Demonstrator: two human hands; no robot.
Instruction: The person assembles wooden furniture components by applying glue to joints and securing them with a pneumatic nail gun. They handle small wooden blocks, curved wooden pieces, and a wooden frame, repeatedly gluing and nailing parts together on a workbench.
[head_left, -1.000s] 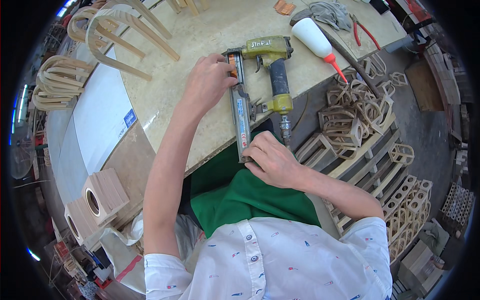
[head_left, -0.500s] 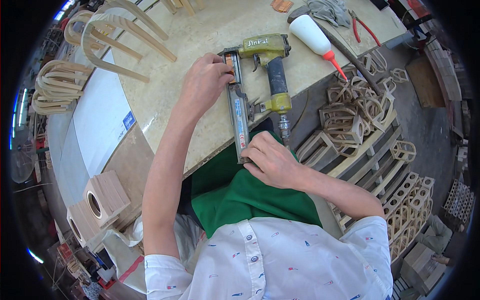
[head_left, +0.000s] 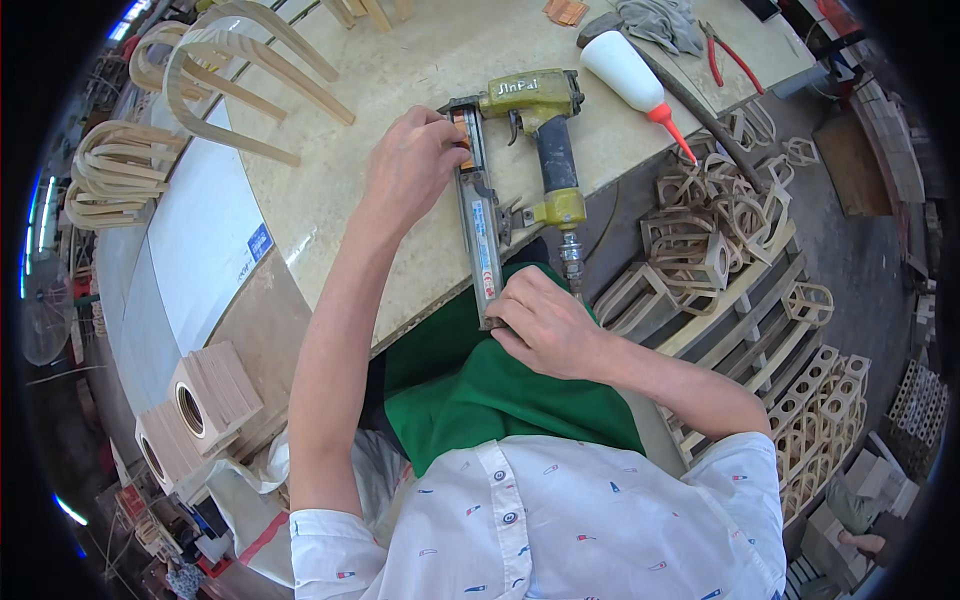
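Light wooden arches (head_left: pixel 296 79) stood in the upper left of the frame, above a stack of pale bent-wood loops (head_left: pixel 115 170), with light wooden blocks with round holes (head_left: pixel 225 390) at the lower left. Just right of these, your left hand (head_left: pixel 412 165) was above centre, over the pale, worn tabletop (head_left: pixel 300 200), its fingers bent narrowly against a flat copper-coloured strip (head_left: pixel 463 130) in the magazine; you could not tell whether they pinched it. The olive-green and black air nail gun (head_left: pixel 557 155) lay at the upper centre, mostly to the right of that hand. Its long silver metal magazine (head_left: pixel 482 225) ran down the frame between your two hands, its lower end past the table edge. Your right hand (head_left: pixel 545 325), near the centre, held that lower end in curled fingers, above your green cloth apron (head_left: pixel 510 400). Farther right, a white plastic bottle with a red nozzle (head_left: pixel 625 75) lay beside a long dark rod (head_left: pixel 700 118), and red-handled pliers (head_left: pixel 742 70) lay at the upper right.
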